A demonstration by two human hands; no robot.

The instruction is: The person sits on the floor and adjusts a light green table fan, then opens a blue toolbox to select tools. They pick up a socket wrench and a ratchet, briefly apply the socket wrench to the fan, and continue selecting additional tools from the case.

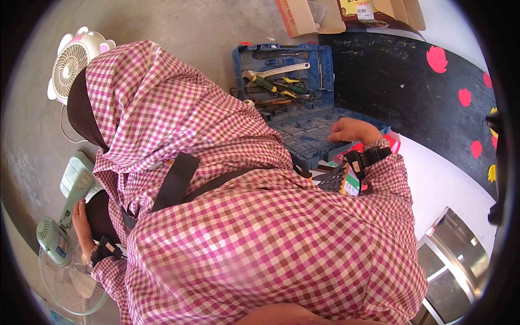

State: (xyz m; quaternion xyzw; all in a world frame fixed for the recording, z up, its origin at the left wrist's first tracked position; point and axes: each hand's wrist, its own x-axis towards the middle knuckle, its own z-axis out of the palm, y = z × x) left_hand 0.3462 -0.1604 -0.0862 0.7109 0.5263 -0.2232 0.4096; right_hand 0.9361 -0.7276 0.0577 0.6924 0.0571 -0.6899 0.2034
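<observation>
We seemingly reach over the toolbox [303, 135]: right hand [348, 130] curled, hold unclear, grasping would need opening; left hand [83, 227] extended, apparently empty.

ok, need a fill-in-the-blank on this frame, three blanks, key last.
1. The right hand shows against the open, rectangular ____ plastic tool case.
2. In the picture, the left hand shows beside a pale-green, wire-caged ____.
3. Flat leaf-shaped cut-outs on the black wall panel are pinkish red and ____.

Missing words: blue; fan; yellow.
</observation>
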